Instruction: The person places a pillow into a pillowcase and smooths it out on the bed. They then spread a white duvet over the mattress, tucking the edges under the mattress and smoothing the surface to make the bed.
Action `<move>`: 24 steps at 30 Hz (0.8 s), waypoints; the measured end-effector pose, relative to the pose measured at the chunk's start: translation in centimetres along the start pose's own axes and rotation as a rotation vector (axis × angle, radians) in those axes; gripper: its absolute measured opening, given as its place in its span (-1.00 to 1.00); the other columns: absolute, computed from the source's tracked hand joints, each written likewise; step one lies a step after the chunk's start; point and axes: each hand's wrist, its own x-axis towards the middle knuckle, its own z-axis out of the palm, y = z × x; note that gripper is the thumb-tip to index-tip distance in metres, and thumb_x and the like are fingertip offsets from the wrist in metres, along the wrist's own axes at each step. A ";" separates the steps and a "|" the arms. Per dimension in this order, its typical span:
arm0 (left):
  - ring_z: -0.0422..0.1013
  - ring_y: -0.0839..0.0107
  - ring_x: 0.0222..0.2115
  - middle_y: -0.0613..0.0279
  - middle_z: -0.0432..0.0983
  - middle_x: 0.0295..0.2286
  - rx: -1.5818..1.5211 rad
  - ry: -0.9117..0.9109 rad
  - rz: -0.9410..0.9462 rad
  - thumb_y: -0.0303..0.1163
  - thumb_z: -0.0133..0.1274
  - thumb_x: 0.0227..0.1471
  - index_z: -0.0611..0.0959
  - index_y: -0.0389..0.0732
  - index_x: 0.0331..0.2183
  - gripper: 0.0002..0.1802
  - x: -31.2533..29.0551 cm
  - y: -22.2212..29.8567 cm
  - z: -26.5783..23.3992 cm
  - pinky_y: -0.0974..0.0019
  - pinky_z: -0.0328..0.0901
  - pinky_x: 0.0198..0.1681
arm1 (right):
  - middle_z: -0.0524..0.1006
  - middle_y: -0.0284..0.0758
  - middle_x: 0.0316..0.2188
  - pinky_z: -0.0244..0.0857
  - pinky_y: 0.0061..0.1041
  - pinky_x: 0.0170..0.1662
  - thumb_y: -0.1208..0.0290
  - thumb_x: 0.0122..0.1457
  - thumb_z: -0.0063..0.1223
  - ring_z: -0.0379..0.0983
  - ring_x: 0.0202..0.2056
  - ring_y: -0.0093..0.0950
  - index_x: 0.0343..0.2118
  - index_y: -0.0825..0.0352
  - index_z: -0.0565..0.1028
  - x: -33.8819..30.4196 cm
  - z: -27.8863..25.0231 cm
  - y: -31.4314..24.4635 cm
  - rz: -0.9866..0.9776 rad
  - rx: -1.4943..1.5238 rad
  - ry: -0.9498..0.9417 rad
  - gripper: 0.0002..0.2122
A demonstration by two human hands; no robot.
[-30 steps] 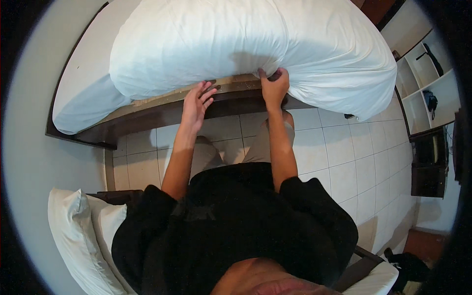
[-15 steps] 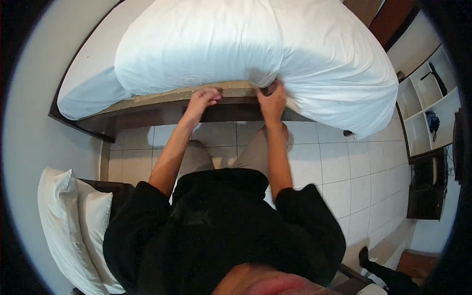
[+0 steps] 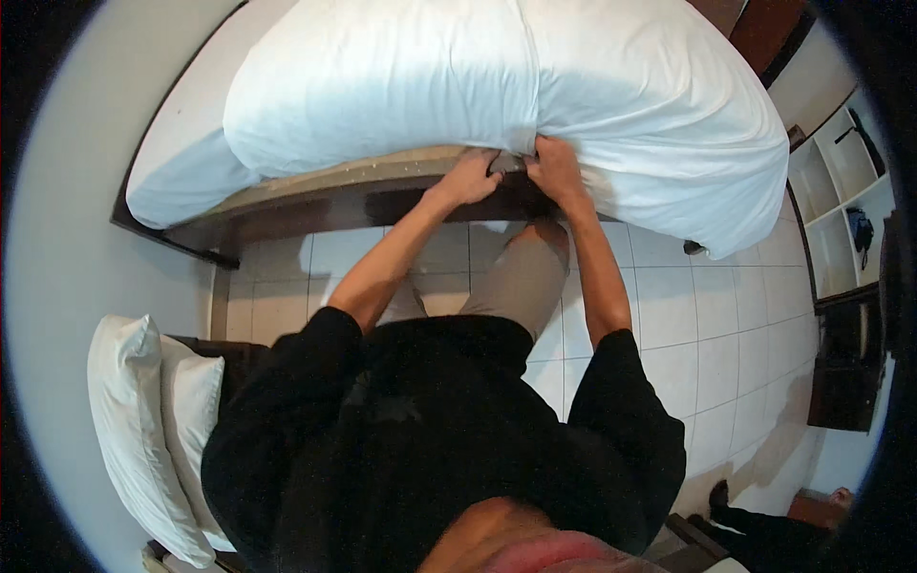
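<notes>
A bulky white duvet covers the bed, its near edge tucked in at the left and hanging loose at the right. At the middle of the bed's near side, my right hand is closed on a fold of this white cloth. Close beside it on the left, my left hand pinches the cloth's lower edge, its fingertips partly hidden against the mattress side. A beige strip of the bed base shows below the duvet, above the dark wooden bed frame.
Two white pillows lean on dark furniture at the lower left. White open shelves with dark items stand at the right, above a dark cabinet. White floor tiles run below the bed. Another person's dark-clothed leg appears at the lower right.
My left hand has moved right along the bed's edge to the cloth beside my right hand. My right hand has shifted slightly right and closed on the fold.
</notes>
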 end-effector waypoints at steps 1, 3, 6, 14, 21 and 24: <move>0.28 -0.23 0.16 -0.31 0.39 0.11 0.010 -0.011 -0.017 -0.27 0.10 0.02 0.49 -0.41 0.10 -0.37 0.4 0.2 0.2 -0.05 0.13 0.30 | 0.60 0.08 -0.38 0.40 0.01 -0.14 0.39 0.05 0.23 0.54 -0.28 0.11 -0.22 0.43 0.57 0.1 -0.4 -0.5 0.098 0.047 0.059 -0.73; 0.28 -0.20 0.17 -0.28 0.41 0.10 0.065 0.042 -0.031 -0.30 0.07 0.03 0.52 -0.42 0.08 -0.40 0.4 -0.1 0.4 -0.06 0.11 0.31 | 0.62 0.09 -0.35 0.41 -0.01 -0.11 0.36 0.06 0.25 0.55 -0.26 0.12 -0.17 0.43 0.58 1.0 -0.2 -2.8 0.265 0.174 0.171 -0.69; 0.26 -0.18 0.18 -0.25 0.40 0.11 0.131 -0.015 -0.053 -0.29 0.03 0.05 0.52 -0.38 0.10 -0.41 1.5 1.0 0.2 -0.07 0.09 0.32 | 0.61 0.12 -0.26 0.41 -0.02 -0.09 0.33 0.06 0.26 0.55 -0.20 0.13 -0.11 0.42 0.58 0.9 3.8 -2.9 0.236 -0.038 0.400 -0.65; 0.30 -0.19 0.15 -0.21 0.37 0.14 0.126 0.035 0.239 -0.24 -0.03 0.25 0.47 -0.30 0.15 -0.49 -0.7 1.3 -0.5 -0.03 0.20 0.25 | 0.59 -0.05 -0.29 0.46 -0.07 -0.17 0.42 0.08 0.24 0.55 -0.28 0.02 -0.14 0.42 0.53 0.5 -0.2 2.4 -0.164 -0.022 0.063 -0.71; 0.44 -0.09 0.00 -0.10 0.52 -0.03 -0.125 0.169 0.135 -0.28 0.21 0.11 0.55 -0.28 0.06 -0.49 -1.4 4.7 -0.7 0.01 0.34 0.06 | 0.54 -0.24 -0.12 0.29 -0.24 0.03 0.20 0.07 0.35 0.45 -0.03 -0.25 -0.12 0.32 0.53 -7.1 -2.1 -2.9 0.078 -0.223 0.364 -0.61; 0.52 -0.10 -0.11 -0.08 0.61 -0.13 -0.108 0.199 0.067 -0.26 0.32 0.04 0.62 -0.28 -0.01 -0.50 0.5 6.0 1.6 0.05 0.41 -0.03 | 0.53 -0.32 -0.16 0.25 -0.27 0.00 0.23 0.12 0.30 0.42 -0.06 -0.30 -0.17 0.28 0.55 -8.8 -2.0 0.7 -0.018 -0.312 0.301 -0.70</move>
